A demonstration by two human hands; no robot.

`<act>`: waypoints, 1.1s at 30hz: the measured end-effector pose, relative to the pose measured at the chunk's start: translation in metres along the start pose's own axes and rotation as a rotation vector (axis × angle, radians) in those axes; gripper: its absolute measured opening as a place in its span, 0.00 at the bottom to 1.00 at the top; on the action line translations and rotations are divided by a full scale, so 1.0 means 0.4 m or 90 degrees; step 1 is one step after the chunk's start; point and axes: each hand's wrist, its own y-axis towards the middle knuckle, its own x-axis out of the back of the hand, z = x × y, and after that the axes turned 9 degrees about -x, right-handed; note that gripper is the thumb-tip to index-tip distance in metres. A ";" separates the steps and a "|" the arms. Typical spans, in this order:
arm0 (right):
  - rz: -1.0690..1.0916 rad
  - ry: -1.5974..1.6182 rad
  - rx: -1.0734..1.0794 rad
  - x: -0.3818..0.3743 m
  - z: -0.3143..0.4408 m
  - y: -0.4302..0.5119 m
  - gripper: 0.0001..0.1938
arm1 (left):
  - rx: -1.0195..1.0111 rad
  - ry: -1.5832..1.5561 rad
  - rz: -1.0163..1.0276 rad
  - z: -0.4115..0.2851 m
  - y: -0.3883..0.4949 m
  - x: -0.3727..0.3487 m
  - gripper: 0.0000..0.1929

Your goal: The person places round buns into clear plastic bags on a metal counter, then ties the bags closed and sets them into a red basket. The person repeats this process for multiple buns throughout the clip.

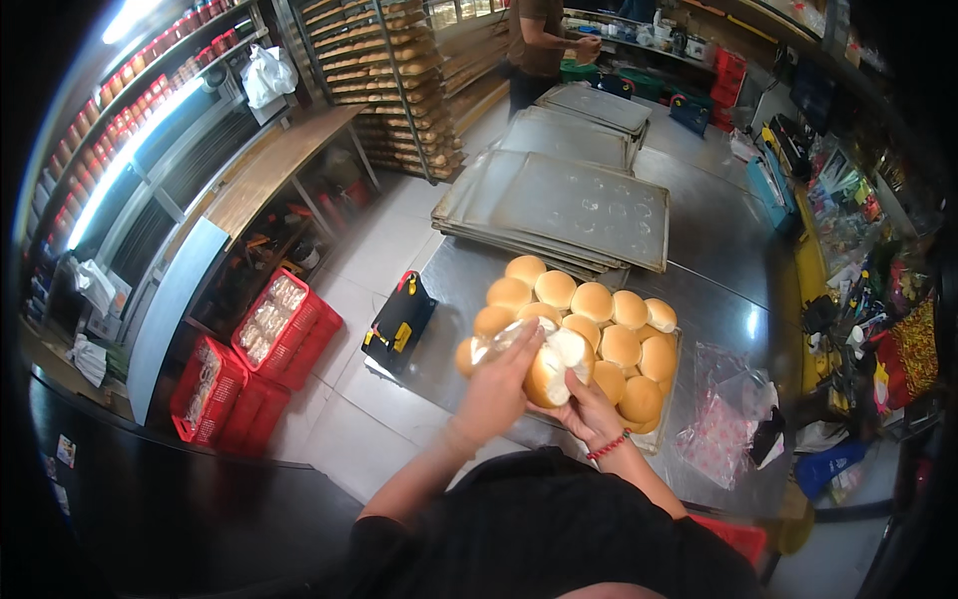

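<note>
Above the near end of the steel table, my right hand (587, 412) holds round bread buns (557, 367) whose white torn sides show. My left hand (505, 374) lies against their left side, with a clear plastic bag (498, 341) at its fingers; how far the bag covers the buns cannot be told. A red beaded bracelet (608, 445) is on my right wrist. Beneath and beyond my hands, golden buns (620, 345) sit close together, some stacked, on a metal tray (666, 419). My fingertips on the far side of the held buns are partly hidden.
Stacked metal baking trays (584, 202) lie farther up the steel table (718, 277). A black tape dispenser (400, 322) stands at its left edge; plastic bags (722, 427) lie right. Red crates (281, 322) of wrapped goods stand on the floor. Beyond are a bread rack (382, 82) and a person (535, 45).
</note>
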 end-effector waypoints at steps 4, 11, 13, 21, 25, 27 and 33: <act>-0.179 -0.155 0.104 -0.054 -0.068 0.064 0.29 | 0.030 -0.039 0.007 0.069 -0.033 0.016 0.40; -0.244 -0.558 0.146 -0.018 -0.099 0.054 0.24 | -0.071 -0.013 0.036 0.152 -0.054 0.041 0.40; -0.296 -0.494 0.171 -0.003 -0.132 0.064 0.22 | -0.114 0.009 0.079 0.135 -0.038 0.056 0.41; -0.300 -0.305 0.092 0.000 -0.084 0.085 0.22 | -0.148 0.073 0.204 0.133 0.006 0.028 0.37; -0.177 -0.115 0.050 0.018 -0.038 0.074 0.29 | -0.152 0.010 0.131 0.184 0.059 -0.005 0.38; -0.190 -0.145 0.025 0.075 -0.034 0.090 0.31 | -0.161 -0.033 0.166 0.162 0.081 0.002 0.36; -0.303 -0.156 -0.031 0.079 0.027 0.124 0.27 | -0.147 -0.134 0.179 0.210 0.149 -0.023 0.45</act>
